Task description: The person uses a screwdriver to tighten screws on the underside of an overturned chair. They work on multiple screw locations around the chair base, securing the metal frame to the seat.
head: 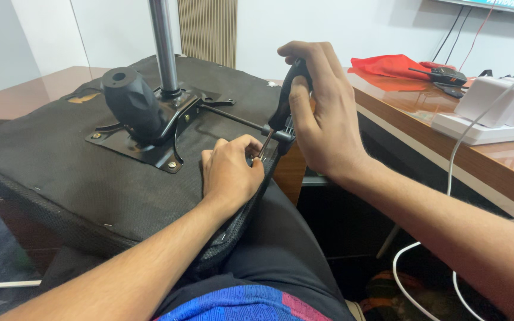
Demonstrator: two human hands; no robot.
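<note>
Two hands met at the near edge of an upturned chair seat, which lay across your lap with its black underside up. Your right hand was clamped round the black handle of a screwdriver, shaft angled down to the seat's rim. Your left hand rested closed on that rim, fingertips pinched at the tip; whether they held a screw could not be told. The metal mounting plate and gas-lift column stood behind. A square, firmly pressed tip would likely have kept the driver from slipping.
</note>
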